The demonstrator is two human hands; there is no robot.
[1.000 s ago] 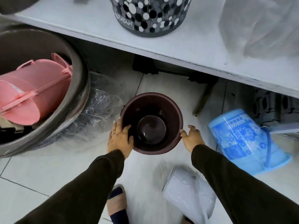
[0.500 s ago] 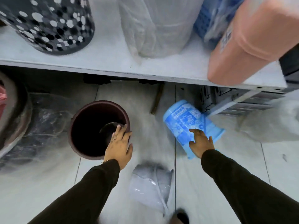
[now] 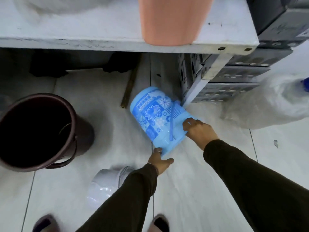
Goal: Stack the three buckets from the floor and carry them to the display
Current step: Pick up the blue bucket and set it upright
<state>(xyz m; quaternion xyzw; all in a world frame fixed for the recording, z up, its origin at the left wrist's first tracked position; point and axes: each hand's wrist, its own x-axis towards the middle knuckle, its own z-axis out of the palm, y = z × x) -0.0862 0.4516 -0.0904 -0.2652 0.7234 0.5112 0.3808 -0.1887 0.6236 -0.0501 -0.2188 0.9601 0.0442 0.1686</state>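
Note:
A blue flower-patterned bucket (image 3: 153,114) lies on its side on the tiled floor, base pointing away from me. My right hand (image 3: 199,133) grips its rim on the right side. My left hand (image 3: 159,159) holds the rim at its near lower edge. A dark maroon bucket (image 3: 50,139) stands upright at the left, untouched, with its handle hanging down. A white bucket (image 3: 105,183) lies on its side near my feet, partly hidden by my left sleeve.
A white display shelf (image 3: 100,42) runs across the top with a salmon bin (image 3: 172,20) and wrapped goods on it. Grey crates (image 3: 230,77) sit under its right end, beside a plastic-wrapped bundle (image 3: 267,106). A brass-coloured rod (image 3: 129,87) lies on the floor.
My left hand left the maroon bucket and moved right onto the blue bucket's rim. My right hand shifted to the rim's right side. The view swung right.

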